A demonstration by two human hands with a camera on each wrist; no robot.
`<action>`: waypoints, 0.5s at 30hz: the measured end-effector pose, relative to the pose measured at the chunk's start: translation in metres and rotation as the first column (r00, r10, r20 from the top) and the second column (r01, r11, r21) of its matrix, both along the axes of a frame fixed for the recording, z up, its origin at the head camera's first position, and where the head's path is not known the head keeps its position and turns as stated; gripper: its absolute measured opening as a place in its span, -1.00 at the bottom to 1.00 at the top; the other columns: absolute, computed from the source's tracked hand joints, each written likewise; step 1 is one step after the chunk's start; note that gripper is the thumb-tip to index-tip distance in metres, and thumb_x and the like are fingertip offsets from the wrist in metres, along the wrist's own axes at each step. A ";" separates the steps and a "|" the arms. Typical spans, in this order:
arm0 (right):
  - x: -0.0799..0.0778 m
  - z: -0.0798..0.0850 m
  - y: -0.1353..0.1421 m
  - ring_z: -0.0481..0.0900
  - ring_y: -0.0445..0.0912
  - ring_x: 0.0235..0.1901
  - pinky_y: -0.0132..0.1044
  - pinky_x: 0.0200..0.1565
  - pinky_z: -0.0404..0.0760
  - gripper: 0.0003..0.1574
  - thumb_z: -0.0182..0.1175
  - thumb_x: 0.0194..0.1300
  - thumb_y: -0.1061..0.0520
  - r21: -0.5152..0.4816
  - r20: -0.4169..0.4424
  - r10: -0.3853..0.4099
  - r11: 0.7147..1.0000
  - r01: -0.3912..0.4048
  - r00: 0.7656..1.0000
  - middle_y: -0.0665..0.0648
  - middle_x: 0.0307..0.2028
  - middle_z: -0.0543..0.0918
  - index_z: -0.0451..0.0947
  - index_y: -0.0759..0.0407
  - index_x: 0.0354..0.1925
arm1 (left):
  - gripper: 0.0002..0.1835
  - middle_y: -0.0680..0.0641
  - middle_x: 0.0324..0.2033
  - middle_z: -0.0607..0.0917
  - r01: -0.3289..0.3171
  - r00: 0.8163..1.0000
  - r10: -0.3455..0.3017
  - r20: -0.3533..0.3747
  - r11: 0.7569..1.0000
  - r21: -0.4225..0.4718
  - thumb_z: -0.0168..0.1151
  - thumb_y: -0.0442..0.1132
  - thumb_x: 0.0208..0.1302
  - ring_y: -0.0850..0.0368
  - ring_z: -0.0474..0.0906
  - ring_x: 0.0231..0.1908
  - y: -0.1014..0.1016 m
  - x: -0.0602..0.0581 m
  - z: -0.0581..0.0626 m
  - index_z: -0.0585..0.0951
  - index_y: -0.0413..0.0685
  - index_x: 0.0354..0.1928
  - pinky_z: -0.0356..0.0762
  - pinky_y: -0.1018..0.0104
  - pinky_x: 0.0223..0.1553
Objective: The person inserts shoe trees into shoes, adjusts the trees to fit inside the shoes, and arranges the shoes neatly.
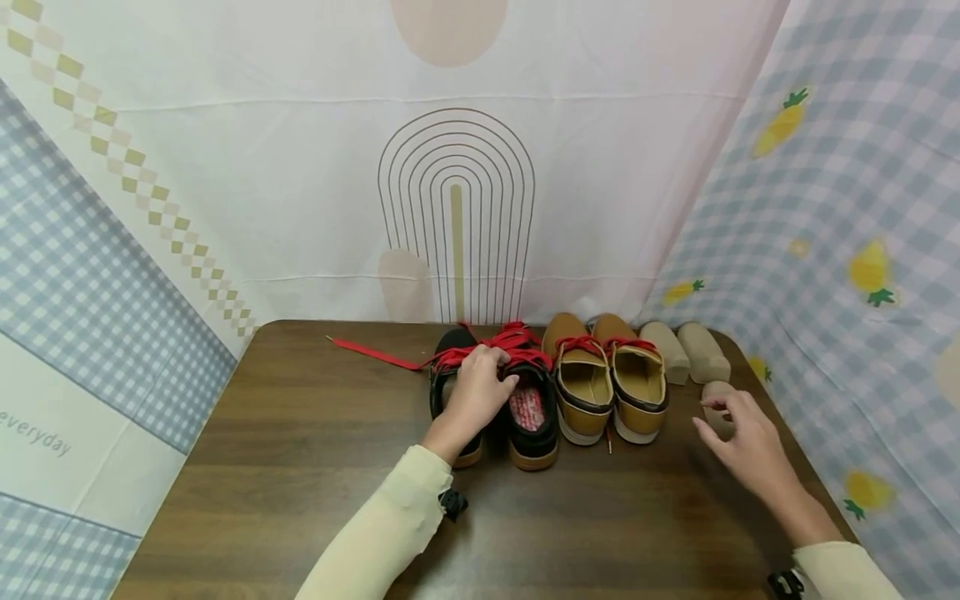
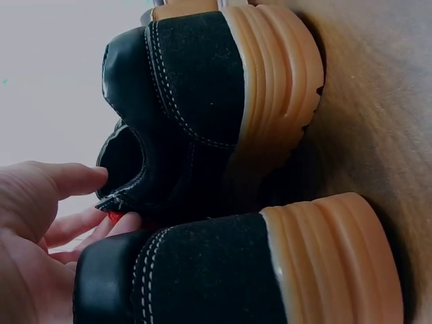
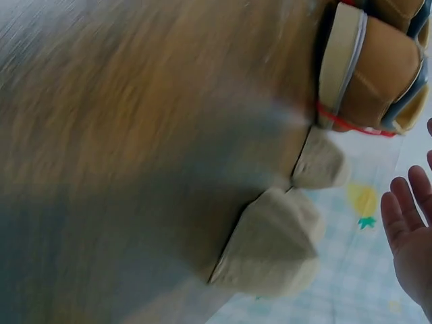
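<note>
A pair of black shoes with red laces stands side by side; the right black shoe [image 1: 534, 433] shows a red patterned insole, while the left black shoe [image 1: 444, 400] is partly covered by my left hand [image 1: 476, 387]. That hand reaches over the pair. Its thumb lies at the shoe opening in the left wrist view, with the fingers [image 2: 125, 225] lower down beside a bit of red lace. My right hand [image 1: 750, 446] is spread at the table's right side, thumb apart from the fingers. Near its fingertips sits a beige shoe insert [image 1: 720, 412], partly hidden.
Tan shoes [image 1: 637, 404] with red laces stand right of the black pair. Two more beige inserts [image 1: 702, 352] are at the back right corner. One loose red lace [image 1: 375, 353] stretches leftward over the wooden table [image 1: 300, 467]. Patterned cloth [image 1: 825, 250] hangs around it.
</note>
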State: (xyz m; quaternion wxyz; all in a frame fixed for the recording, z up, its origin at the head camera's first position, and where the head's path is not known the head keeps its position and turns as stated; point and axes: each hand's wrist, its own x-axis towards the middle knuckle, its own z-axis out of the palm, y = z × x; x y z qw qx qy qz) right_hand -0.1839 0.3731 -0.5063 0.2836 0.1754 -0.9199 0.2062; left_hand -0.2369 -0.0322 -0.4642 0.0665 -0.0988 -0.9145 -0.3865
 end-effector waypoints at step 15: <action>0.004 -0.014 0.048 0.44 0.26 -0.09 -0.26 -0.14 0.28 -0.57 0.44 0.17 0.33 -0.079 0.153 -0.120 0.988 0.134 0.981 0.42 -0.06 0.52 0.52 0.42 -0.03 | -0.85 -0.09 -0.14 0.76 -0.031 0.999 0.031 0.028 1.000 -0.002 0.45 -0.28 0.29 0.00 0.70 -0.10 -0.001 -0.009 0.001 0.76 -0.13 -0.13 0.68 0.08 -0.04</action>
